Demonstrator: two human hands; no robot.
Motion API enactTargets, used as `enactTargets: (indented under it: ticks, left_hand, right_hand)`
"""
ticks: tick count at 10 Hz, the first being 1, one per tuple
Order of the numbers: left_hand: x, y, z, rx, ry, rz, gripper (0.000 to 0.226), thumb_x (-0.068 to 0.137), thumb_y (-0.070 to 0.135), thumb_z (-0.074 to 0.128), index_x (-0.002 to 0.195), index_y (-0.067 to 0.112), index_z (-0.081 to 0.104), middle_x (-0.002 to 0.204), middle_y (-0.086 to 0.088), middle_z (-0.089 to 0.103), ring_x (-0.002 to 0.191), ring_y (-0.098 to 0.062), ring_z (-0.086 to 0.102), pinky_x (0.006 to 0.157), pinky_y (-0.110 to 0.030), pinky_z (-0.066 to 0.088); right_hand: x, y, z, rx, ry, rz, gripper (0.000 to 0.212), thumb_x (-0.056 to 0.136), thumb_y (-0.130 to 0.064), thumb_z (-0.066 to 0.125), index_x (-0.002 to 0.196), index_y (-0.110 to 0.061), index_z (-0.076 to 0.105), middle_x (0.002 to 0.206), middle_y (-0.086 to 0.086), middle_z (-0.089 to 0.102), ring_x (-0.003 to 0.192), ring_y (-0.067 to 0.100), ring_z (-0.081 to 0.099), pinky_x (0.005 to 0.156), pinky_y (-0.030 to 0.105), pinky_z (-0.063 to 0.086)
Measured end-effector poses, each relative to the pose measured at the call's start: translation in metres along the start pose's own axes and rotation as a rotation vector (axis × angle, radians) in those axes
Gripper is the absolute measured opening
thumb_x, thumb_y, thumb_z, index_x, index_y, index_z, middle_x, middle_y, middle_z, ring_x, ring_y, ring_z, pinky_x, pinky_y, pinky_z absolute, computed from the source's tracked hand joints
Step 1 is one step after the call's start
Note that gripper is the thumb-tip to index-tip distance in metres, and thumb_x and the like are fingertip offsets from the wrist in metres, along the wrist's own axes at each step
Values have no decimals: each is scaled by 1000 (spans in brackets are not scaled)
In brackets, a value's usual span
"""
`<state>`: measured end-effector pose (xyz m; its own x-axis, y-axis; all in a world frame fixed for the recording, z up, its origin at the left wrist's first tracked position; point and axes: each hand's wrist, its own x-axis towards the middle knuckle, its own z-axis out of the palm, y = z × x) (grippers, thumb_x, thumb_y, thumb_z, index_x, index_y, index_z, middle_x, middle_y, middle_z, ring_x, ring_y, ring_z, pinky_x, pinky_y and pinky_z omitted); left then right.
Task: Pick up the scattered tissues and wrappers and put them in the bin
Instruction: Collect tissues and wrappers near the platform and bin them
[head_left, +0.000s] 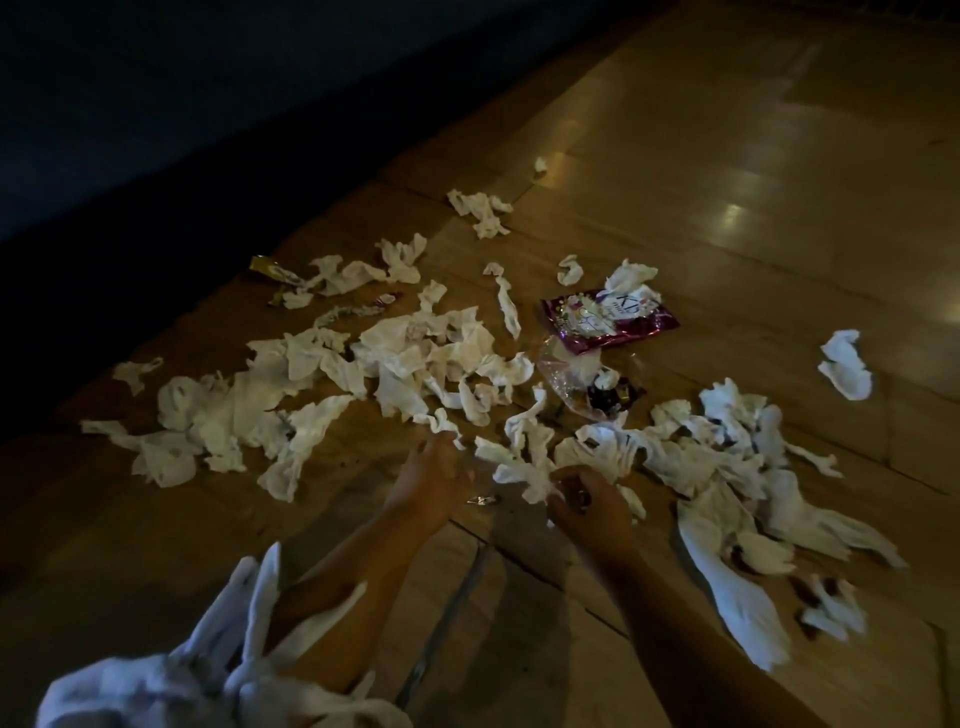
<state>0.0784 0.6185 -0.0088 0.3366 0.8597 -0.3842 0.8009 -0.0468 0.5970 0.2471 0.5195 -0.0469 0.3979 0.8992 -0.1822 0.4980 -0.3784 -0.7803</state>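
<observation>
Pretty much the whole middle of the floor (727, 130) is clogged with crumpled tissues (415, 358), plus a purple wrapper (608, 322) and a clear plastic one (571, 384) just beside it. Bare floor runs along the far right, and there's an open patch near left, below the pile.

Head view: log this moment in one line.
left hand: pinching tissue strip | right hand: gripping crumpled tissue | floor: littered | bin: unseen

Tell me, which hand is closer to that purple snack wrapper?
The right hand, gathering tissues almost straight below the purple wrapper. The left hand reaches farther off, below and to its left.
</observation>
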Motion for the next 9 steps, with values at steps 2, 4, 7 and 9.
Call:
enactTargets:
  ticks: [2, 4, 7, 9]
  left_hand:
    - [32, 14, 40, 315, -185, 301, 81, 88, 16, 58, 149, 29, 6, 159, 1, 1, 146, -28, 6, 116, -46, 22]
    - [25, 10, 66, 429, -280, 157, 52, 96, 29, 44, 144, 22, 28, 152, -8, 27, 140, -31, 24, 113, -43, 29]
    - [14, -1, 59, 121, -132, -217, 10, 85, 11, 57, 89, 3, 61, 108, -15, 56, 87, -25, 57, 82, -31, 44]
    - [2, -1, 57, 60, 53, 7, 46, 80, 4, 62, 124, 7, 52, 121, -14, 58, 108, -29, 57, 86, -30, 45]
  right_hand:
    - [13, 29, -27, -232, -103, -12, 20, 85, -32, 60, 91, -15, 70, 80, -7, 59, 79, 9, 56, 64, 15, 37]
    - [35, 42, -38, -436, 58, -91, 24, 79, -29, 60, 89, -11, 73, 139, 6, 47, 125, 22, 47, 90, 26, 41]
    - [33, 38, -26, -440, -178, -68, 27, 89, -17, 57, 115, -16, 61, 115, 2, 60, 106, 17, 57, 94, 28, 44]
    - [23, 48, -73, -94, 454, 165, 66, 76, -6, 71, 135, -13, 42, 138, 9, 40, 123, 22, 44, 88, 25, 42]
